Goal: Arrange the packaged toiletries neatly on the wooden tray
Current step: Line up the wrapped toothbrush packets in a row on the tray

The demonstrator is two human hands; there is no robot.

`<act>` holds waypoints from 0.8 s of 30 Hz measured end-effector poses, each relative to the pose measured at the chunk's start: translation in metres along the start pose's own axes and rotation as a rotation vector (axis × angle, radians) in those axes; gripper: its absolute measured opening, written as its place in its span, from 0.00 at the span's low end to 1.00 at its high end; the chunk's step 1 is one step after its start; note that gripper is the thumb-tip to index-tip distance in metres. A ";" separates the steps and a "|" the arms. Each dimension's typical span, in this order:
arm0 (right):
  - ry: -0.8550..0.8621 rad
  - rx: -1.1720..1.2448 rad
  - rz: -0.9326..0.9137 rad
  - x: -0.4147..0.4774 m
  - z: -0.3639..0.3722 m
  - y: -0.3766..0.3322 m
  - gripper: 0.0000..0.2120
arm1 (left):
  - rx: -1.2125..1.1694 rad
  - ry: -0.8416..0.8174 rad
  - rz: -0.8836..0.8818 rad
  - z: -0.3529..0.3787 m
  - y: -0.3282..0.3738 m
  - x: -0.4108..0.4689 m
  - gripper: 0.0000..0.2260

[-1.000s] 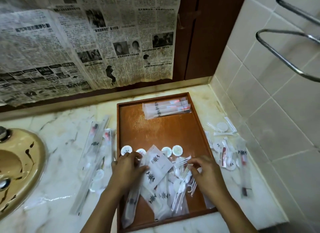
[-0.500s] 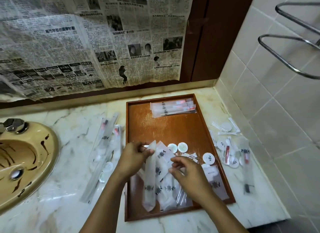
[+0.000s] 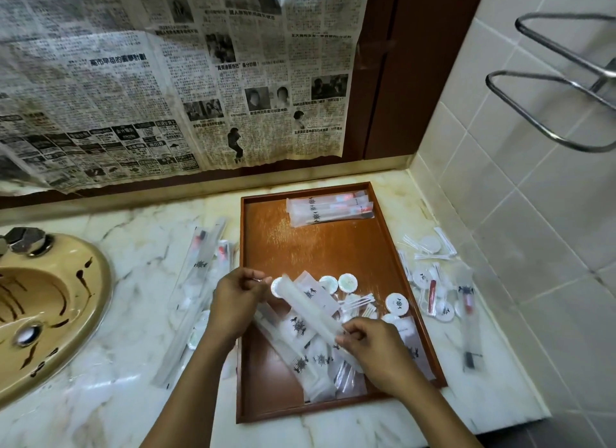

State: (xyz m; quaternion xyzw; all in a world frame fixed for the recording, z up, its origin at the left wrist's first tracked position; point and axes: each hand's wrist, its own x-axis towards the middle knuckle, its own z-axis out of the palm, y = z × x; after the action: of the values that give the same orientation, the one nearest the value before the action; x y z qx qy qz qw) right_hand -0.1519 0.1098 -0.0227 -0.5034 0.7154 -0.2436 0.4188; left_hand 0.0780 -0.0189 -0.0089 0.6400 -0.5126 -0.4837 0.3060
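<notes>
A brown wooden tray lies on the marble counter. A neat stack of long packets sits at its far right corner. A loose heap of white sachets, round white discs and cotton swabs fills its near half. I hold one long translucent packet slanted above the heap. My left hand pinches its upper left end, and my right hand pinches its lower right end.
More long packets lie on the counter left of the tray, and small packets and discs lie to its right against the tiled wall. A tan sink is at the left. Newspaper covers the back wall. A metal rack juts out upper right.
Both hands left the heap and lifted one long packet out of it. It has turned from upright to a slant, held at both ends. The camera view drifted left.
</notes>
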 end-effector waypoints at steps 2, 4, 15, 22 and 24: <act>-0.023 -0.160 0.026 -0.006 0.001 0.005 0.06 | 0.265 0.145 0.051 -0.011 -0.016 0.016 0.02; 0.023 -0.308 0.014 -0.012 0.006 0.010 0.08 | 0.500 0.233 0.050 -0.019 -0.029 0.032 0.11; 0.287 -0.297 -0.062 -0.005 0.001 0.019 0.10 | 0.577 0.313 -0.110 -0.025 -0.036 0.053 0.15; 0.307 0.154 -0.068 0.003 -0.008 -0.009 0.09 | 0.320 0.273 0.159 -0.011 0.020 0.004 0.03; 0.277 0.339 -0.025 0.009 -0.018 -0.032 0.08 | 0.257 0.056 0.235 -0.001 0.035 -0.006 0.04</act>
State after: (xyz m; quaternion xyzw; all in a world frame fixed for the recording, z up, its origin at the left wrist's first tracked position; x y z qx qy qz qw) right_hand -0.1517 0.0883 0.0086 -0.3967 0.7086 -0.4323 0.3920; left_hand 0.0659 -0.0235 0.0247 0.6227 -0.6328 -0.3570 0.2904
